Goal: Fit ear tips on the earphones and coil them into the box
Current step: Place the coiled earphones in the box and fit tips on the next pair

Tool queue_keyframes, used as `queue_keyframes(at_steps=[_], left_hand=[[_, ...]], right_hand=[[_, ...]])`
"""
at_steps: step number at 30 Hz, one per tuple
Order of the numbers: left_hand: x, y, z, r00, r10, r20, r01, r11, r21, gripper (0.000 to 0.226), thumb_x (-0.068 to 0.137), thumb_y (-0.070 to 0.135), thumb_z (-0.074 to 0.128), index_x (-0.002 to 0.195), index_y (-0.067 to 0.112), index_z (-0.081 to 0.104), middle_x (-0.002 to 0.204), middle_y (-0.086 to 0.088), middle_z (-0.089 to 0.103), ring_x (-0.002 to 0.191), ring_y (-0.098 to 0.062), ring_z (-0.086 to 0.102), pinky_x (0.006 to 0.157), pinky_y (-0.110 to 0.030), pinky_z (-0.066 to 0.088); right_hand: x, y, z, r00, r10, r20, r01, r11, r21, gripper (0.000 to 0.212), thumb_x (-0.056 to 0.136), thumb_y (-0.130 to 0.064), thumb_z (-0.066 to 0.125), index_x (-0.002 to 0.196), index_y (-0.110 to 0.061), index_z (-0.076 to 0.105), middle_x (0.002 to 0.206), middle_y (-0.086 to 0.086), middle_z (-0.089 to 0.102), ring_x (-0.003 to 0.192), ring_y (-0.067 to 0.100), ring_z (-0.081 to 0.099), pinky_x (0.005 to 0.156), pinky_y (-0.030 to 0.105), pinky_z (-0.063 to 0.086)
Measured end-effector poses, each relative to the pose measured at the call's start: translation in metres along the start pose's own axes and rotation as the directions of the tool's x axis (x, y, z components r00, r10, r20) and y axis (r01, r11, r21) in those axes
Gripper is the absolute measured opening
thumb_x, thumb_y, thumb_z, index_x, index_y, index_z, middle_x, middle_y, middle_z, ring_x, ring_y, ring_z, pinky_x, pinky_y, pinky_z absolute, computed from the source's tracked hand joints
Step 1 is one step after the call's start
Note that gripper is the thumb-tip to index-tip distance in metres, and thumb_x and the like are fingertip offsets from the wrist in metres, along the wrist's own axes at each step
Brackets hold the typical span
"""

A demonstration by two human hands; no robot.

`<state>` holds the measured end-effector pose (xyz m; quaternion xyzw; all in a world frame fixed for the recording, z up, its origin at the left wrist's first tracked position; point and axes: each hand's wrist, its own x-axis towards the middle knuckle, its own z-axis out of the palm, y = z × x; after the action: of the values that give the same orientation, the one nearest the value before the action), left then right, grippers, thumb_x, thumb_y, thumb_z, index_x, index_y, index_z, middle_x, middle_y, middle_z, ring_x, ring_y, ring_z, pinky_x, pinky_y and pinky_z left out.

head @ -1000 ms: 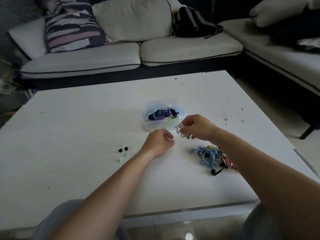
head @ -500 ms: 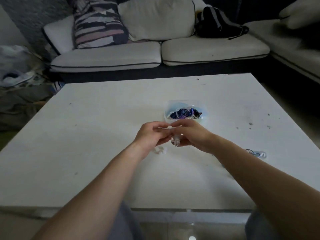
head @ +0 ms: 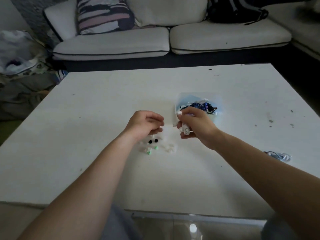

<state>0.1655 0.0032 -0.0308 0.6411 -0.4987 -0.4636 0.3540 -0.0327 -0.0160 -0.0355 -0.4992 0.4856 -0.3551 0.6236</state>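
- The right hand (head: 195,125) has its fingers curled around white coiled earphones (head: 185,129); the bundle's long axis runs roughly 12 to 6 o'clock.
- The left hand (head: 147,124) is at its 9 o'clock with fingers curled; I cannot tell if it holds anything.
- A clear plastic box (head: 218,101) sits at 1 o'clock of the right hand.
- Small black, green and white ear tips (head: 150,141) lie on the white table (head: 103,104) at 6 o'clock of the left hand.

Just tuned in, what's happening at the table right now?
A person's right hand grips bundled white earphones just in front of the clear box, which already holds a dark blue set. The left hand hovers curled over loose ear tips on the white table; whether it holds one is unclear. Another earphone set lies to the right.
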Motion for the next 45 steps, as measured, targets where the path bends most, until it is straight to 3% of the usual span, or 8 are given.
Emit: queue_keyframes(at_steps=[3, 8, 14, 22, 27, 31, 38, 45], left_hand=[[0.010, -0.012, -0.001, 0.996, 0.080, -0.040, -0.050, 0.870, 0.491, 0.019, 0.084, 0.008, 0.068, 0.090, 0.025, 0.075, 0.087, 0.011, 0.072, 0.073, -0.001, 0.065, 0.061, -0.012, 0.046], [0.014, -0.018, 0.021, 0.995, 0.043, 0.085, -0.091, 0.700, 0.709, 0.022, 0.077, 0.011, 0.066, 0.083, 0.031, 0.071, 0.086, 0.013, 0.069, 0.079, -0.010, 0.065, 0.072, -0.025, 0.054], [0.019, -0.021, 0.036, 0.996, 0.027, 0.083, -0.082, 0.608, 0.790, 0.023, 0.079, 0.013, 0.061, 0.089, 0.032, 0.070, 0.091, 0.012, 0.065, 0.081, -0.014, 0.064, 0.065, -0.024, 0.047], [0.020, -0.025, 0.032, 0.999, 0.029, 0.044, -0.052, 0.642, 0.765, 0.024, 0.078, 0.009, 0.056, 0.080, 0.030, 0.069, 0.089, 0.012, 0.067, 0.081, -0.013, 0.068, 0.075, -0.031, 0.058], [0.015, -0.003, 0.034, 0.992, 0.112, -0.059, -0.070, 0.873, 0.483, 0.016, 0.081, 0.012, 0.067, 0.086, 0.026, 0.073, 0.084, 0.010, 0.070, 0.078, -0.007, 0.066, 0.058, -0.020, 0.053], [0.006, 0.013, 0.027, 0.993, 0.119, -0.021, -0.117, 0.990, 0.073, 0.019, 0.086, 0.016, 0.068, 0.096, 0.030, 0.075, 0.086, 0.001, 0.073, 0.078, -0.009, 0.066, 0.071, -0.024, 0.053], [0.000, 0.028, 0.032, 0.998, -0.020, 0.062, 0.049, 0.851, -0.522, 0.012, 0.092, 0.004, 0.065, 0.102, 0.003, 0.070, 0.099, -0.016, 0.075, 0.095, -0.025, 0.073, 0.080, -0.023, 0.059], [-0.003, 0.033, 0.030, 0.994, 0.004, 0.107, 0.068, 0.743, -0.666, 0.021, 0.094, 0.003, 0.061, 0.114, 0.006, 0.065, 0.106, -0.014, 0.074, 0.102, -0.026, 0.072, 0.082, -0.023, 0.058]], right_hand=[[0.003, 0.000, -0.008, 0.998, 0.057, 0.017, -0.057, 0.998, 0.004, 0.007, 0.098, -0.017, 0.059, 0.097, -0.011, 0.061, 0.067, 0.007, 0.066, 0.054, 0.020, 0.054, 0.058, 0.035, 0.056], [0.004, 0.000, -0.011, 0.992, 0.114, 0.053, -0.113, 0.993, -0.027, 0.011, 0.098, -0.017, 0.059, 0.103, -0.007, 0.061, 0.070, 0.011, 0.065, 0.045, 0.016, 0.049, 0.055, 0.032, 0.053], [0.003, -0.003, -0.012, 0.981, 0.176, 0.079, -0.170, 0.982, -0.078, 0.025, 0.098, -0.023, 0.057, 0.109, -0.002, 0.064, 0.069, 0.008, 0.064, 0.048, 0.019, 0.044, 0.052, 0.028, 0.048], [0.004, -0.004, -0.015, 0.997, 0.076, 0.002, -0.075, 0.987, -0.143, 0.016, 0.093, -0.024, 0.068, 0.099, -0.012, 0.076, 0.073, -0.001, 0.056, 0.055, 0.012, 0.043, 0.058, 0.026, 0.055], [0.004, -0.007, -0.016, 1.000, 0.001, -0.001, -0.001, 0.994, -0.110, 0.014, 0.090, -0.016, 0.072, 0.103, -0.020, 0.076, 0.078, 0.003, 0.062, 0.056, 0.014, 0.046, 0.059, 0.026, 0.056], [0.001, -0.013, -0.015, 0.999, -0.024, 0.023, 0.026, 0.997, -0.076, 0.015, 0.089, -0.012, 0.070, 0.100, -0.019, 0.076, 0.076, 0.000, 0.068, 0.063, 0.018, 0.047, 0.061, 0.027, 0.056], [-0.002, -0.022, -0.008, 0.999, -0.035, -0.007, 0.035, 0.998, 0.042, 0.012, 0.091, -0.016, 0.066, 0.096, -0.013, 0.076, 0.077, 0.001, 0.071, 0.065, 0.018, 0.049, 0.058, 0.026, 0.054], [-0.005, -0.028, -0.009, 0.998, -0.064, -0.001, 0.064, 0.994, 0.093, 0.013, 0.097, -0.015, 0.061, 0.102, -0.006, 0.069, 0.084, 0.006, 0.074, 0.076, 0.027, 0.050, 0.061, 0.029, 0.056]])
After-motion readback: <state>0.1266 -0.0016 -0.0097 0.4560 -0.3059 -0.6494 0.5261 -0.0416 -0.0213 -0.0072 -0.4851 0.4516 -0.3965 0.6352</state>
